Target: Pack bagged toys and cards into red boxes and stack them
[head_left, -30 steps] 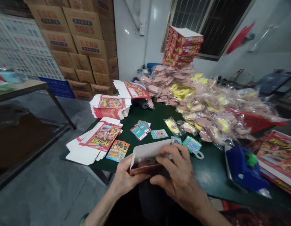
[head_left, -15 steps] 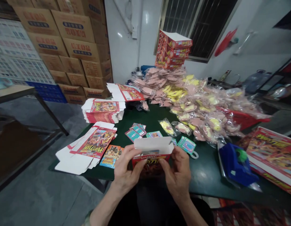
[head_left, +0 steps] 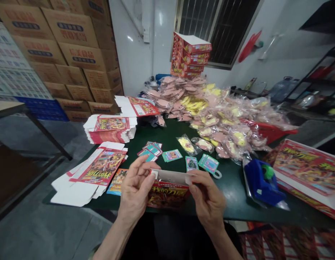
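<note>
Fingers of both hands pinch the two ends of a small red printed carton (head_left: 168,189), low in the centre of the frame at the near edge of the green table (head_left: 235,187). Behind it lie loose picture cards (head_left: 171,155) and a fanned bunch of teal cards (head_left: 150,150); flat unfolded cartons (head_left: 98,169) sit at lower left, with a taller stack (head_left: 110,129) above them. A heap of pink and yellow bagged items (head_left: 210,108) fills the centre right, with a blue tape dispenser (head_left: 262,182) just right of the hands. Nothing lies between the hands and the carton. Its white flap is folded down along the top edge. The left hand (head_left: 134,191) grips the carton's left end, thumb and forefinger closed on the flap corner. The right hand (head_left: 209,202) clamps the right end, thumb on the flap.
</note>
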`<state>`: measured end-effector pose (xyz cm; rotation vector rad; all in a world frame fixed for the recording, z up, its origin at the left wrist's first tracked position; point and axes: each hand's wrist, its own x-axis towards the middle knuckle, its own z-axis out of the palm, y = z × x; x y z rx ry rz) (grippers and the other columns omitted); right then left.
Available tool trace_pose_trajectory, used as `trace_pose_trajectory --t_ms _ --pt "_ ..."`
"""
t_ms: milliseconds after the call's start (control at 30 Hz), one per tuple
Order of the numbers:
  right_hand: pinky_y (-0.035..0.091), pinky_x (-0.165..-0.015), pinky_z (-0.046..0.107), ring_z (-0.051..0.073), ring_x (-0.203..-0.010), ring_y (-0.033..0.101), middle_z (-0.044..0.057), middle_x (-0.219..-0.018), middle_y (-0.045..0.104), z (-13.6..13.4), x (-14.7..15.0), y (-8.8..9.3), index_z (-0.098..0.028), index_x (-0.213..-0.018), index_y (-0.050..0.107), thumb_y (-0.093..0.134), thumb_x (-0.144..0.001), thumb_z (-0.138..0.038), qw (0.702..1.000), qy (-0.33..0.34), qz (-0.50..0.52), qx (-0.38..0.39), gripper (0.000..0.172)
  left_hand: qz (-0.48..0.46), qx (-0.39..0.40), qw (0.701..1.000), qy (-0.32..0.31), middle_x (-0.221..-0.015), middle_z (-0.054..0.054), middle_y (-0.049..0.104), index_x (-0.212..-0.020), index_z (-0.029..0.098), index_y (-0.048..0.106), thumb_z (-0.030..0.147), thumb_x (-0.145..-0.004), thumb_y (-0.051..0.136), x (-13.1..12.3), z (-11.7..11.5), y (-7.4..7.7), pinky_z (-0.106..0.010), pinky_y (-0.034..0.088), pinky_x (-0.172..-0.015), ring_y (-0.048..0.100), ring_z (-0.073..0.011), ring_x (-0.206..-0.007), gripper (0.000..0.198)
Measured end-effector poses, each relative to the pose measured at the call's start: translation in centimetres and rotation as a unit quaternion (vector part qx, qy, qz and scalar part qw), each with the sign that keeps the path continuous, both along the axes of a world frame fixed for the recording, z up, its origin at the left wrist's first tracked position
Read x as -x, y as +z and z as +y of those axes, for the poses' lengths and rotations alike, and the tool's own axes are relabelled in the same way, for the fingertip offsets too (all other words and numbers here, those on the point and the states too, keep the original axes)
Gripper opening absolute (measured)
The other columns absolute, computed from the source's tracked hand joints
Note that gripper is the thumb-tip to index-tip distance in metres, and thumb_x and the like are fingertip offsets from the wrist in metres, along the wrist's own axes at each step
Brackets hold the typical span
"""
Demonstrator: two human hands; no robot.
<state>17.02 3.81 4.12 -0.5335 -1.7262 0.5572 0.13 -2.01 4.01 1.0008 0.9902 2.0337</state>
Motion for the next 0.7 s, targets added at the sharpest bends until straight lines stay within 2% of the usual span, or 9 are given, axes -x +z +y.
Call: trace_pose_trajectory --t_ms 33,100,200,300,367,433,500,600,700 --pt "0.053 -0.071 0.027 0.015 -0.086 0.062 0.005 -0.096 0.061 -0.2 0.0 0.0 -0.022 -0.106 0.056 0.052 -0.084 -0.01 1.0 0.005 0.014 0.021 0.025 0.006 0.0 1.0 -0.025 -0.09 -0.001 0.064 -0.108 0.029 0.061 0.02 -0.081 0.063 0.1 -0.1 0.2 -0.023 0.049 -0.067 0.06 -0.0124 -0.076 0.029" --pt "0.052 -0.072 0.028 0.015 -0.087 0.061 0.005 -0.098 0.06 -0.5 -0.2 0.1 -0.022 -0.113 0.054 0.052 -0.084 -0.01 0.999 0.028 0.002 0.034 0.031 0.035 -0.008 0.998 -0.057 -0.089 -0.003 0.062 -0.092 0.024 0.067 0.021 -0.079 0.064 0.4 -0.2 0.7 -0.024 0.048 -0.068 0.058 -0.0143 -0.079 0.013" --pt "0.051 -0.074 0.029 0.016 -0.091 0.059 0.006 -0.099 0.057 -0.8 -0.7 0.2 -0.023 -0.11 0.059 0.048 -0.086 -0.008 0.996 0.06 -0.059 0.002 0.03 0.044 -0.031 0.996 -0.071 -0.087 -0.004 0.059 -0.077 0.02 0.07 0.022 -0.077 0.066 0.7 -0.4 0.9 -0.027 0.047 -0.071 0.056 -0.0175 -0.085 0.004" --pt "0.05 -0.077 0.034 0.019 -0.095 0.057 0.009 -0.104 0.056 -1.0 -1.1 0.5 -0.021 -0.11 0.06 0.051 -0.088 -0.024 0.996 0.055 -0.074 -0.018 0.024 0.035 -0.042 0.996 -0.073 -0.092 -0.007 0.058 -0.078 0.019 0.07 0.028 -0.078 0.063 0.7 -0.6 0.7 -0.033 0.047 -0.077 0.056 -0.0218 -0.092 0.011" --pt "0.05 -0.079 0.035 0.021 -0.096 0.057 0.01 -0.105 0.056 -1.3 -1.1 0.7 -0.019 -0.109 0.06 0.053 -0.087 -0.037 0.996 0.047 -0.078 -0.026 0.029 0.04 -0.05 0.994 -0.085 -0.099 -0.009 0.058 -0.081 0.019 0.068 0.036 -0.08 0.059 0.6 -0.8 0.6 -0.037 0.047 -0.081 0.055 -0.0263 -0.099 0.019" --pt "0.05 -0.077 0.032 0.019 -0.094 0.058 0.009 -0.102 0.057 -1.5 -0.9 0.9 -0.019 -0.105 0.061 0.054 -0.087 -0.033 0.996 0.025 -0.077 -0.032 0.024 0.079 -0.036 0.992 -0.088 -0.101 -0.009 0.058 -0.086 0.02 0.064 0.036 -0.08 0.059 0.8 -1.1 0.9 -0.036 0.047 -0.077 0.056 -0.0253 -0.096 0.018" --pt "0.05 -0.075 0.028 0.017 -0.091 0.058 0.007 -0.099 0.058 -1.6 -0.7 1.2 -0.019 -0.102 0.061 0.056 -0.086 -0.022 0.996 0.001 -0.08 -0.033 0.016 0.151 -0.011 0.984 -0.092 -0.096 -0.008 0.059 -0.09 0.02 0.061 0.028 -0.078 0.064 1.3 -1.2 1.6 -0.031 0.047 -0.072 0.058 -0.0212 -0.088 0.015" --pt "0.049 -0.075 0.027 0.016 -0.09 0.058 0.006 -0.097 0.058 -1.7 -0.5 1.5 -0.019 -0.101 0.06 0.055 -0.086 -0.016 0.995 -0.006 -0.099 -0.027 0.017 0.238 0.009 0.964 -0.122 -0.092 -0.009 0.059 -0.092 0.016 0.061 0.024 -0.079 0.064 1.9 -1.2 2.5 -0.028 0.046 -0.07 0.057 -0.0202 -0.086 0.016" --pt "0.048 -0.076 0.027 0.016 -0.09 0.057 0.006 -0.096 0.058 -1.9 -0.3 1.6 -0.019 -0.105 0.057 0.053 -0.086 -0.015 0.993 -0.015 -0.11 -0.027 0.02 0.226 -0.023 0.969 -0.098 -0.092 -0.008 0.058 -0.092 0.017 0.063 0.024 -0.081 0.061 1.7 -0.8 2.1 -0.029 0.045 -0.073 0.056 -0.0202 -0.09 0.013"
